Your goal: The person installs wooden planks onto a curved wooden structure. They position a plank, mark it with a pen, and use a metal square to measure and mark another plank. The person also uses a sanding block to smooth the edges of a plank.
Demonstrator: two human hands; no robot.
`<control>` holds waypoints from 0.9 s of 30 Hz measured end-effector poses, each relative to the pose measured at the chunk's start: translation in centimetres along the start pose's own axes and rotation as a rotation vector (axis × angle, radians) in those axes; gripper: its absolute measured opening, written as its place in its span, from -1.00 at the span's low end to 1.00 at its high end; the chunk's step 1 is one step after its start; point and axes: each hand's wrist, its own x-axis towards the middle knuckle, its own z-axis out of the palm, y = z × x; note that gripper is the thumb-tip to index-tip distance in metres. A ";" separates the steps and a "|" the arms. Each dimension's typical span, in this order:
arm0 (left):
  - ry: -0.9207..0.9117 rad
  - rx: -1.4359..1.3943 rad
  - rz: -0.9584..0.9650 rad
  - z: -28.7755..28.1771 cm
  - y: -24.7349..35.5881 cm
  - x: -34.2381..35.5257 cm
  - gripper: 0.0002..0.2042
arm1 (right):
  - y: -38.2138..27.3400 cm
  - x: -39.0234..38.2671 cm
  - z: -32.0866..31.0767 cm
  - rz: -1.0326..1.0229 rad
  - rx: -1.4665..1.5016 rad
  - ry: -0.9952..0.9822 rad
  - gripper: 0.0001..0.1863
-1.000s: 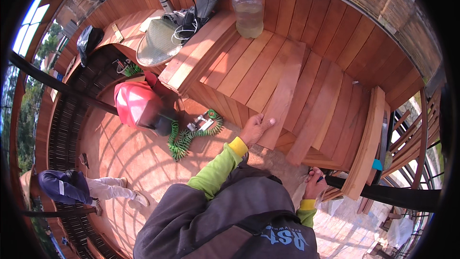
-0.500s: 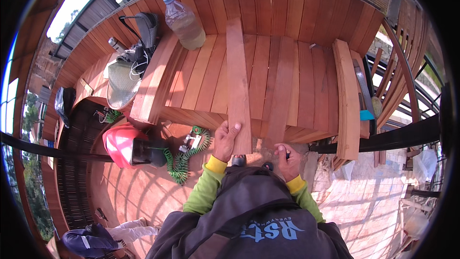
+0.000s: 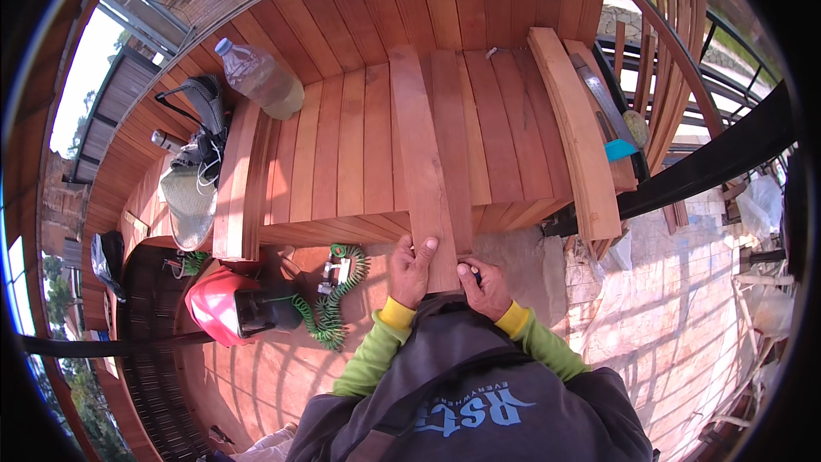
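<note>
My left hand [image 3: 410, 274] grips the near end of a long reddish wooden board [image 3: 421, 162], thumb on top; the board reaches across the slatted bench seat [image 3: 329, 145] to its backrest. A second board [image 3: 449, 94] lies alongside it on the right, partly underneath. Beside the gripped end, my right hand [image 3: 486, 291] is closed on a small dark object, too hidden to name, near the second board's end.
Left: a water bottle [image 3: 274, 85], bag [image 3: 198, 111], hat [image 3: 186, 201], red machine [image 3: 214, 306] and green coiled hose [image 3: 329, 321]. Right: stacked planks [image 3: 569, 137], a metal tool [image 3: 599, 94] and dark rail [image 3: 676, 175]. A co-worker's leg [image 3: 265, 445] shows lower left.
My view has swung toward the bench. My right hand has come leftward beside my left hand and the board's end. The co-worker has mostly left the frame's lower edge.
</note>
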 end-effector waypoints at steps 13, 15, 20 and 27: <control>-0.075 0.063 -0.059 2.0 -2.9 2.0 -0.72 | 1.3 -1.1 -1.2 0.211 0.176 -0.016 -0.75; -0.101 0.067 -0.056 2.1 -3.0 2.7 -0.72 | 1.3 -0.8 -1.1 0.223 0.197 0.014 -0.75; -0.135 0.106 -0.035 2.2 -3.2 4.3 -0.73 | 0.2 0.2 -1.0 0.214 0.291 0.081 -0.73; -0.169 0.144 -0.015 2.1 -3.5 6.1 -0.70 | 1.4 1.5 -0.5 0.215 0.333 0.131 -0.72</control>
